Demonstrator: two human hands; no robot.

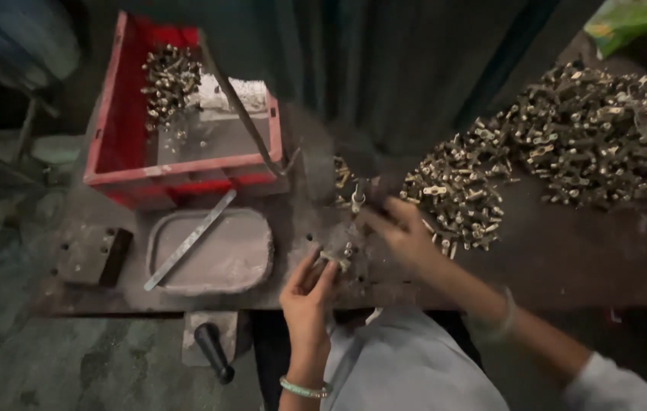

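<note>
My left hand [307, 293] is pinched on a small brass metal part [333, 259] at the front of a dark worn bench [567, 259]. My right hand [398, 232] reaches forward across the bench toward a small upright metal piece [355, 201], its fingers blurred and closed near it; whether it grips the piece I cannot tell. Just right of that hand lies a big heap of small brass parts [552, 144] spreading to the far right.
A red plastic crate [122, 114] with several brass parts stands at the back left, a thin rod [240, 110] leaning across it. In front sits a grey oval tray [213, 255] with a flat metal strip [190, 240]. A metal block [95, 255] lies left; a black handle [213, 350] pokes out below.
</note>
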